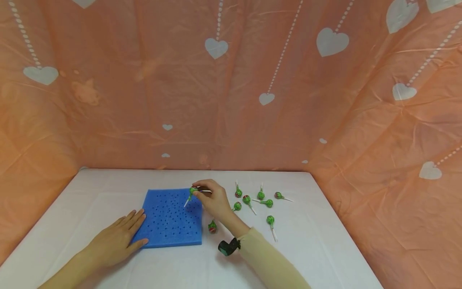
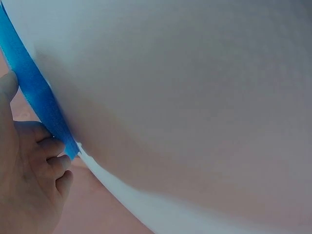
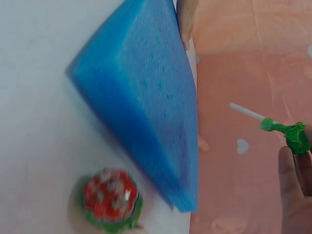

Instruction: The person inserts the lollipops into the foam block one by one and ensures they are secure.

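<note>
Orange backdrop [image 1: 238, 132], pale hearts, behind tbl & both sides. White tbl [image 1: 310, 249] below. Blue foam block [image 1: 173, 220] flat on tbl, L of ctr, top dotted w/ many small holes. L hand [image 1: 117, 239]: fingers fairly straight, resting on block's L edge, thumb nr front corner. R hand [image 1: 216, 200]: narrow, thumb + fingertips pinching held lollipop [image 3: 295, 136] by its head, over block's far R part. Dark cam [image 1: 228, 246] at R wrist. Loose lollipops [image 1: 270, 220]: 8 seen, green wraps, on tbl R of block, one just beside it. Held one's white stick slants down twd block, tip clear of foam.
</note>
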`<state>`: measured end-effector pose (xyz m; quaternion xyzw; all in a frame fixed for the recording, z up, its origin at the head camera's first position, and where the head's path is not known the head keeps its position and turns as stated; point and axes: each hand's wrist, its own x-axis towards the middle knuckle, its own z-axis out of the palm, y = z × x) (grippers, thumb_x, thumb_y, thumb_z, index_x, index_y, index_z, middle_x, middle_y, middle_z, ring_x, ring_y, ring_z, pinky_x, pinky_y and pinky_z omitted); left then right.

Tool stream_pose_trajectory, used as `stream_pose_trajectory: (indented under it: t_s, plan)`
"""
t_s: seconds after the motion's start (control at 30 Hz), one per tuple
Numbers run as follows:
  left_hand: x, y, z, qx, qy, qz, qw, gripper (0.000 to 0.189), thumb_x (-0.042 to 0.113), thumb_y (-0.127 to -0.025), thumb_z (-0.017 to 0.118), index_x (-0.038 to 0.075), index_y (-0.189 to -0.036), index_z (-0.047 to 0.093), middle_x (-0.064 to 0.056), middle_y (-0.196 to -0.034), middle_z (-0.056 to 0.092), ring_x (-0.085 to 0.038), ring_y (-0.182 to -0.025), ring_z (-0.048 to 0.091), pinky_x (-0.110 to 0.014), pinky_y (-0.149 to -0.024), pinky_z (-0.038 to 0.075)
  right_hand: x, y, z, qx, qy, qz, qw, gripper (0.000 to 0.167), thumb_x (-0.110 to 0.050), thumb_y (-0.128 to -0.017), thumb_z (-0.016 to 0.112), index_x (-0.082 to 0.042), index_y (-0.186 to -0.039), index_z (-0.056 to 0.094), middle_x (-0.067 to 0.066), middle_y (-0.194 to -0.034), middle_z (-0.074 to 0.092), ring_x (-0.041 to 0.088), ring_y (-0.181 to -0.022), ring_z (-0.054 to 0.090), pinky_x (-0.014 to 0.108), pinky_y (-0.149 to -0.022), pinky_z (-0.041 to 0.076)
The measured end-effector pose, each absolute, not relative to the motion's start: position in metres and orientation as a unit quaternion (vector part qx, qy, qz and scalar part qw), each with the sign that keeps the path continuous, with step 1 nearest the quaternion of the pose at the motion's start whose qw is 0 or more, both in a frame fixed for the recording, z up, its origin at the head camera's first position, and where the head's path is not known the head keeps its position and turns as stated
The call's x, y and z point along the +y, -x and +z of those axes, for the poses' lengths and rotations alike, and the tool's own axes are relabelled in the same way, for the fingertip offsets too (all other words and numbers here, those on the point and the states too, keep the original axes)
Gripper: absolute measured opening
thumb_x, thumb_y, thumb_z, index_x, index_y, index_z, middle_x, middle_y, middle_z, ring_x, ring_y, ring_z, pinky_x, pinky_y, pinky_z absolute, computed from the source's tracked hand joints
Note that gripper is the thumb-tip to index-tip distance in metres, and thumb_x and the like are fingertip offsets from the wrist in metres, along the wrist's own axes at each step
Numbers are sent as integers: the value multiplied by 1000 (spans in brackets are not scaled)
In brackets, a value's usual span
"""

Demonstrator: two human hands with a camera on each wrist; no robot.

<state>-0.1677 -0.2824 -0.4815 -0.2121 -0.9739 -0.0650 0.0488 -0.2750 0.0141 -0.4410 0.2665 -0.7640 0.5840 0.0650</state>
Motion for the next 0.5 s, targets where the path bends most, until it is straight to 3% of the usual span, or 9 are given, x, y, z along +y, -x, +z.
stream_pose_trajectory:
  t_s: [0.17, 0.5]
  plan:
    - [-283, 168, -481, -975, 208, -65, 42, 78, 52, -100, 63, -11, -146, 52, -31, -155, 45, -52, -143, 41, -62, -116, 38, 1, 265, -427, -762, -282, 580, 65, 27, 9, -94, 70, 10, -120, 69, 26, -120, 66, 41, -115, 68, 41, -95, 61]
    - [-283, 169, -482, -975, 210, -63, 43, 78, 51, -100, 64, -11, -146, 51, -30, -156, 44, -51, -144, 41, -62, -116, 38, -17, 253, -414, -751, -305, 582, 58, 23, 9, -94, 70, 12, -117, 69, 28, -117, 65, 44, -111, 68, 24, -93, 58]
